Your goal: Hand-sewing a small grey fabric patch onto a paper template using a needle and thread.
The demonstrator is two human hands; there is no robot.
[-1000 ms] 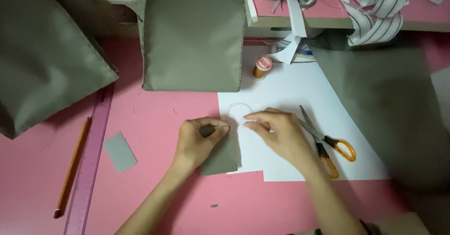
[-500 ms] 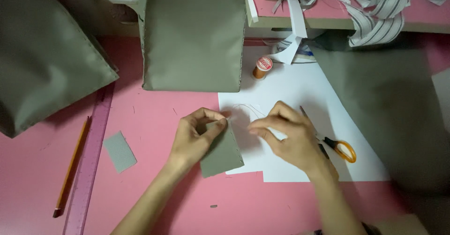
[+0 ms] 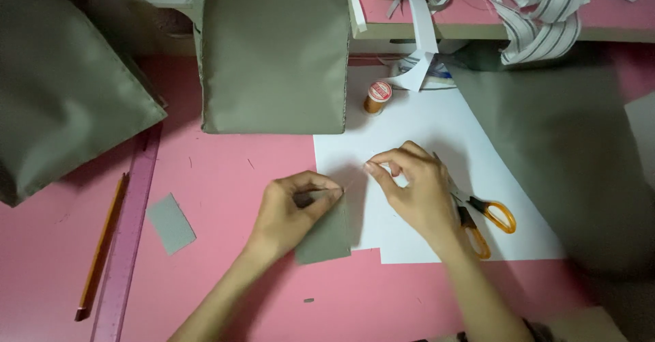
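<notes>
1. Head view: we see both hands working over a pink tabletop (image 3: 225,178), at the left edge of a white paper sheet (image 3: 423,123).
2. The left hand (image 3: 290,212) pinches the upper edge of a small rectangular piece of olive-grey fabric (image 3: 327,236); thumb and fingers are closed on it.
3. The fabric piece lies on the pink tabletop, its right side overlapping the edge of the paper sheet.
4. The right hand (image 3: 416,188) hovers just beside the left, over the paper; its thumb and forefinger are pressed together. We cannot tell what they grip; it is too fine to see.
5. A pair of orange-handled scissors (image 3: 488,219) lies on the paper, partly under the right hand.
6. An orange thread spool (image 3: 377,97) stands at the paper's upper edge.
7. A second, smaller grey fabric scrap (image 3: 170,223) lies well to the left, near a translucent purple ruler (image 3: 129,233) and a wooden pencil (image 3: 102,246).
8. A large olive-grey fabric panel (image 3: 273,55) hangs over the far edge.
</notes>
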